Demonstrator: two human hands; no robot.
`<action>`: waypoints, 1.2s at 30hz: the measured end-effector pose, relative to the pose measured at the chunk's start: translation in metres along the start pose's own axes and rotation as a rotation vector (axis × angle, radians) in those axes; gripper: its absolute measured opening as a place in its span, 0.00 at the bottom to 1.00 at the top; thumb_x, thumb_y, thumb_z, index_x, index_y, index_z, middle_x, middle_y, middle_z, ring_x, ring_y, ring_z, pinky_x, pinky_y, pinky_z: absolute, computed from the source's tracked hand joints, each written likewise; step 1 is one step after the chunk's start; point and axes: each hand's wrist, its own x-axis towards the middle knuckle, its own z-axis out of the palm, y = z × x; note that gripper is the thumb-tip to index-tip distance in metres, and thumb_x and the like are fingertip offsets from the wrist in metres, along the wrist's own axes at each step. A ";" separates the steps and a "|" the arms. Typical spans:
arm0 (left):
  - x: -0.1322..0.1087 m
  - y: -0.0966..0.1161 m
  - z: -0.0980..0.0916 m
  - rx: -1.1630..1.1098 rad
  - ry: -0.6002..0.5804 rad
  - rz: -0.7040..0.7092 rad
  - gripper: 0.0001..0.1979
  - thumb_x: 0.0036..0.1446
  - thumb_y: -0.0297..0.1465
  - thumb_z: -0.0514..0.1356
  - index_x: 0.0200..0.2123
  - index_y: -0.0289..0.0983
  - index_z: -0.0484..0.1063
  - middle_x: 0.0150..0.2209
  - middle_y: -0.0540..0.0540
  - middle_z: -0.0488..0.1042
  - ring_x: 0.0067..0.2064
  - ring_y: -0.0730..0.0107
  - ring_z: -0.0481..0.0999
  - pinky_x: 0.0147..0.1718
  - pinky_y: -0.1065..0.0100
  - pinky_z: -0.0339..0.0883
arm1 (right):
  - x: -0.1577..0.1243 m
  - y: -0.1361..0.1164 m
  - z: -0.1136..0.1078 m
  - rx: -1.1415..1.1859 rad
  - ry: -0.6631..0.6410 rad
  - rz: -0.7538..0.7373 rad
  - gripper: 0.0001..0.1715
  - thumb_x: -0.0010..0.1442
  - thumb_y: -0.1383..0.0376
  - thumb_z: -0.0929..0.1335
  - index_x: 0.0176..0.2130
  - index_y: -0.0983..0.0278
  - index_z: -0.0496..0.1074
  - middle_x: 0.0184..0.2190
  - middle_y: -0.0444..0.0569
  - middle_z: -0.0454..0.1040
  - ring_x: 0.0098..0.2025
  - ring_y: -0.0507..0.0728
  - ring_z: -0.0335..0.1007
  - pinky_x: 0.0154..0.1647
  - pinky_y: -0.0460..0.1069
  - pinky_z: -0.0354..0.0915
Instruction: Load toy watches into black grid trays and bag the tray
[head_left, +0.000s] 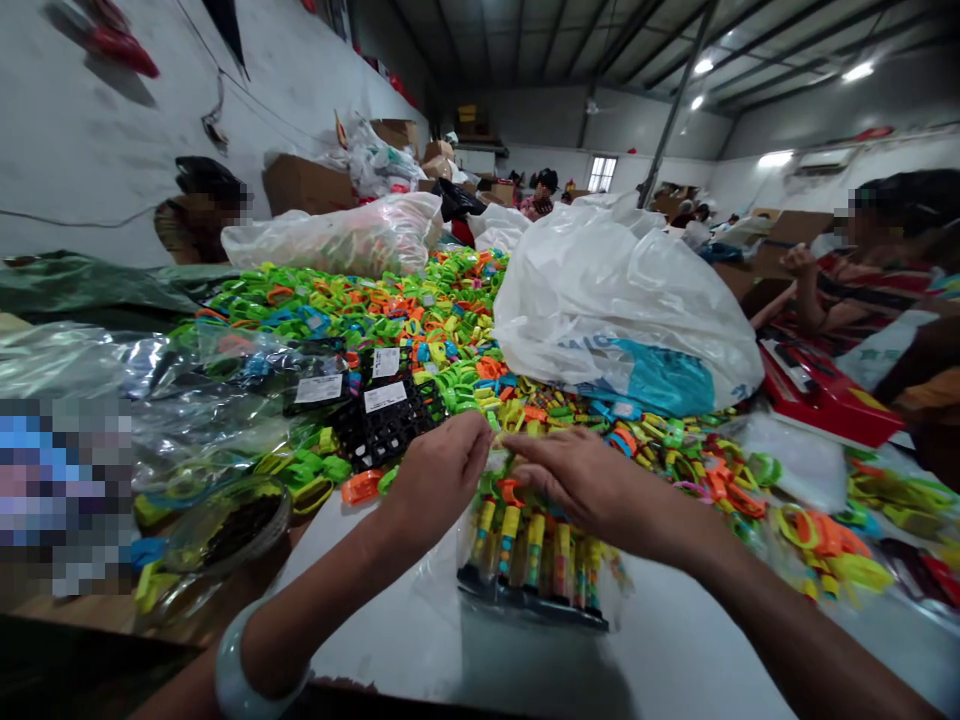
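Note:
My left hand (439,470) and my right hand (581,480) meet over the top edge of a clear plastic packet (536,565) that lies on the white table (675,660). The packet holds a row of several small tube-shaped toys, yellow, orange and green. Both hands pinch the packet's upper edge, fingertips almost touching. A pale bangle (240,680) circles my left wrist. Just beyond my hands spreads a large heap of small plastic rings (420,320), green, orange, yellow and blue.
Black gridded trays (382,425) with white labels lie left of my hands. A big white plastic bag (622,300) stands behind the heap; clear bags (337,235) lie further left. A person's arm (806,290) and a red box (825,395) are at the right. Cartons stack at the back.

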 end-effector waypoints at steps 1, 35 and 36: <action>0.001 0.000 0.000 0.016 -0.002 0.006 0.11 0.65 0.36 0.46 0.32 0.40 0.63 0.31 0.50 0.70 0.33 0.71 0.69 0.32 0.70 0.58 | 0.005 0.005 -0.004 -0.068 -0.025 0.008 0.19 0.70 0.59 0.57 0.50 0.62 0.71 0.41 0.52 0.77 0.45 0.59 0.70 0.47 0.55 0.59; 0.058 0.040 -0.075 -0.412 0.253 -0.032 0.08 0.55 0.33 0.57 0.26 0.35 0.67 0.20 0.55 0.64 0.21 0.79 0.61 0.22 0.74 0.55 | -0.015 0.031 -0.079 0.745 0.682 0.166 0.11 0.58 0.63 0.69 0.31 0.62 0.61 0.34 0.45 0.77 0.22 0.48 0.71 0.22 0.44 0.67; 0.061 0.039 -0.074 -0.400 0.263 -0.030 0.08 0.55 0.32 0.57 0.26 0.35 0.67 0.20 0.54 0.65 0.22 0.78 0.62 0.23 0.74 0.55 | -0.011 0.032 -0.075 0.831 0.669 0.182 0.12 0.56 0.62 0.70 0.30 0.62 0.61 0.33 0.45 0.77 0.23 0.49 0.72 0.24 0.45 0.69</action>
